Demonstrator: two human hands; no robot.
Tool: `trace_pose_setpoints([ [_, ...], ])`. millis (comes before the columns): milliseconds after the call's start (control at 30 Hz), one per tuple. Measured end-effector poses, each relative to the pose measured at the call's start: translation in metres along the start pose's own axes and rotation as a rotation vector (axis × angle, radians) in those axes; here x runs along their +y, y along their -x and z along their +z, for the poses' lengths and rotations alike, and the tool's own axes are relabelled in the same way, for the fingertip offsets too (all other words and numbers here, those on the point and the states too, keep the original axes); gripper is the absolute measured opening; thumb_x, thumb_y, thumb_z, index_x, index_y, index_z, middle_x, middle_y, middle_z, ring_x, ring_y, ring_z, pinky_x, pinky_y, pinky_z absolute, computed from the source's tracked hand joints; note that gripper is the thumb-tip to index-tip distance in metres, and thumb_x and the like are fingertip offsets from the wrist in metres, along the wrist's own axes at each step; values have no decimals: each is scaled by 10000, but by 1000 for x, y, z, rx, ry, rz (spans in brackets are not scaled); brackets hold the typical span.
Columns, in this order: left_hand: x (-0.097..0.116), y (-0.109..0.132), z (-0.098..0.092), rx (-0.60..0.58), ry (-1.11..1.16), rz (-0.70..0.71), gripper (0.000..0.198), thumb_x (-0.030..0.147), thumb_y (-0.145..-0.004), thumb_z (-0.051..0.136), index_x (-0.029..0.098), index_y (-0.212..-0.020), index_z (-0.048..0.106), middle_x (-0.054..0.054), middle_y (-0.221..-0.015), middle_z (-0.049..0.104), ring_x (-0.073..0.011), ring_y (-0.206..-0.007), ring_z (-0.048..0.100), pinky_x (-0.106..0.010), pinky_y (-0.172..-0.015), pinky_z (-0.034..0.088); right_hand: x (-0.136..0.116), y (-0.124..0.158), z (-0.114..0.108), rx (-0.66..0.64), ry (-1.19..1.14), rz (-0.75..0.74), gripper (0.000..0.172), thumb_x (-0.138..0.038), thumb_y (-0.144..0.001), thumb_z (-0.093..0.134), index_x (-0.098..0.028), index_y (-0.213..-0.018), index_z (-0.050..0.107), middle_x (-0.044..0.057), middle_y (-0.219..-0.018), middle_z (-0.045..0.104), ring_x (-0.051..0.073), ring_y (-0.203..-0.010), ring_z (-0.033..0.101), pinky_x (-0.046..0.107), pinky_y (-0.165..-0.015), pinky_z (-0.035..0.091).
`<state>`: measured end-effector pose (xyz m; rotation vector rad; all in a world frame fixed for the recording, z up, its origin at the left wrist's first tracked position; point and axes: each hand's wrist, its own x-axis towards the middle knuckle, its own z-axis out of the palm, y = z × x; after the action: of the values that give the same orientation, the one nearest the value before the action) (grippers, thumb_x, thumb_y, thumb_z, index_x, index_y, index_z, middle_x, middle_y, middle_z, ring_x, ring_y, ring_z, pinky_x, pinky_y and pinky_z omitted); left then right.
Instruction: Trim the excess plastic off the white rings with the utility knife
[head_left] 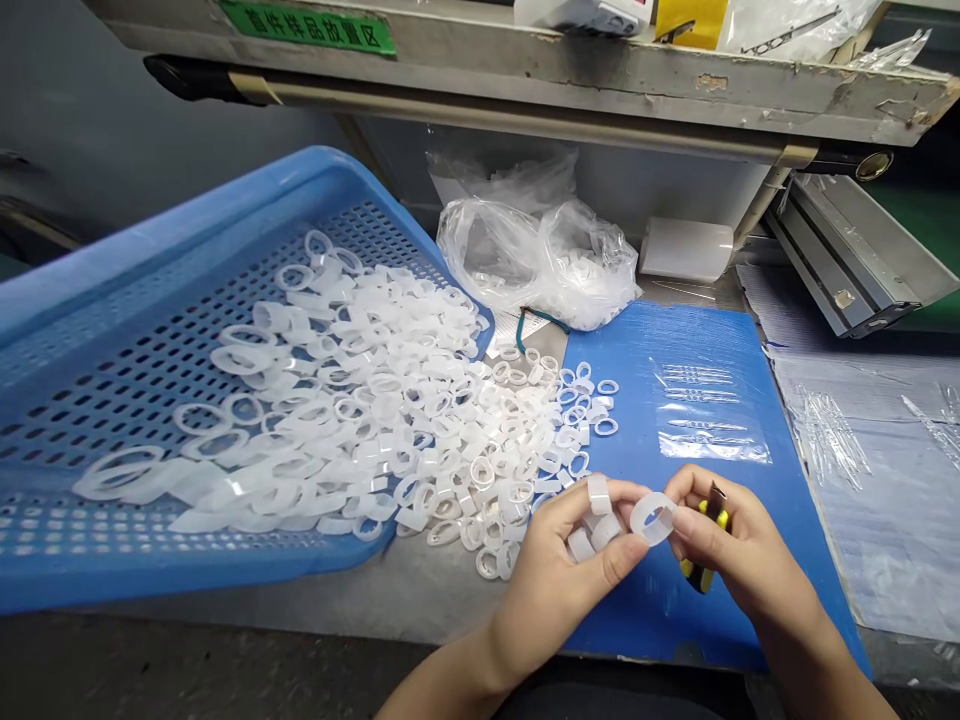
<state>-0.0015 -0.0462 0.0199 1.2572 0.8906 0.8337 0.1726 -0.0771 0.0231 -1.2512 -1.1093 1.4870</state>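
My left hand (570, 565) is closed around several white translucent plastic rings (598, 520), one of them slipped over a finger. My right hand (731, 550) pinches another white ring (651, 518) at its rim, and a small black-and-yellow tool (712, 535) is tucked in the same palm. Both hands meet over the blue mat (705, 420) near the bench's front edge. A large heap of the same white rings (420, 420) spills from a tilted blue perforated tray (150, 330) onto the bench, just left of my hands.
Clear plastic bags (540, 255) holding more rings lie behind the heap. Small clear bags (712, 415) rest on the mat. A white roll (686, 250) and a metal rail (847, 250) sit at the back right. A shelf (525, 70) overhangs the bench.
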Motion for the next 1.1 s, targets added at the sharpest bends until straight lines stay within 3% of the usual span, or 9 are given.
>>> trace_pose_setpoints([
  [100, -5, -1, -1, 12, 29, -55, 298, 392, -775, 715, 189, -993, 728, -34, -838, 674, -143, -737, 568, -230, -688, 438, 5, -5, 1, -73, -161, 78, 397, -545, -819, 637, -189, -705, 501, -52, -518, 475, 72, -436, 290, 215, -419, 211],
  [200, -10, -5, -2, 5, 117, -104, 317, 416, -762, 728, 184, -979, 723, -13, -772, 631, -91, -629, 507, -190, -592, 409, 9, -9, 3, -90, -245, 113, 426, -552, -810, 640, -195, -675, 449, -70, -496, 455, 48, -402, 196, 207, -395, 146],
  [367, -16, -10, -1, -30, 236, -194, 398, 450, -753, 727, 148, -1010, 694, 28, -633, 504, -38, -479, 348, -153, -410, 267, 12, -13, 3, -69, -153, 96, 339, -520, -856, 594, -194, -839, 500, -60, -552, 508, 65, -432, 298, 205, -429, 214],
  [467, -20, -12, -1, -58, 217, -223, 443, 488, -783, 682, 142, -1059, 678, 12, -658, 532, -44, -486, 369, -149, -397, 268, 9, -12, -4, 22, 122, 32, 264, -456, -889, 531, -196, -852, 523, -37, -587, 516, 104, -505, 415, 227, -490, 299],
  [567, -24, -11, -2, -93, 165, -207, 446, 532, -842, 584, 148, -1047, 678, -32, -748, 590, -79, -554, 470, -154, -396, 291, 9, -11, -17, 118, 571, -32, 161, -334, -891, 490, -197, -820, 534, -20, -621, 525, 132, -547, 479, 248, -537, 327],
  [700, -23, -11, -3, -132, 12, -106, 382, 462, -918, 483, 145, -975, 690, -46, -780, 613, -109, -628, 558, -183, -468, 381, 22, -17, -32, -118, 1115, 124, 115, -181, -892, 461, -184, -863, 572, 33, -676, 628, 193, -612, 589, 266, -550, 305],
  [800, -20, -12, -3, -115, -204, 31, 291, 342, -932, 483, 146, -908, 697, -39, -774, 634, -113, -644, 583, -219, -589, 454, 32, -23, -35, -187, 1351, 223, 145, -151, -895, 464, -161, -913, 607, 96, -735, 679, 257, -661, 642, 274, -528, 283],
  [967, -23, -11, 1, -79, -508, 263, 197, 211, -924, 503, 141, -856, 673, -48, -820, 668, -146, -765, 638, -239, -716, 483, 24, -19, -30, -51, 1138, 86, 195, -241, -909, 504, -173, -1072, 586, 63, -767, 680, 232, -689, 645, 284, -597, 395],
  [1100, -32, -9, 5, -64, -850, 369, 251, 180, -932, 457, 146, -750, 628, -29, -713, 592, -142, -606, 586, -244, -560, 447, 12, -10, -15, -19, 814, -153, 167, -325, -939, 482, -200, -883, 578, -7, -671, 599, 149, -595, 564, 234, -575, 405],
])
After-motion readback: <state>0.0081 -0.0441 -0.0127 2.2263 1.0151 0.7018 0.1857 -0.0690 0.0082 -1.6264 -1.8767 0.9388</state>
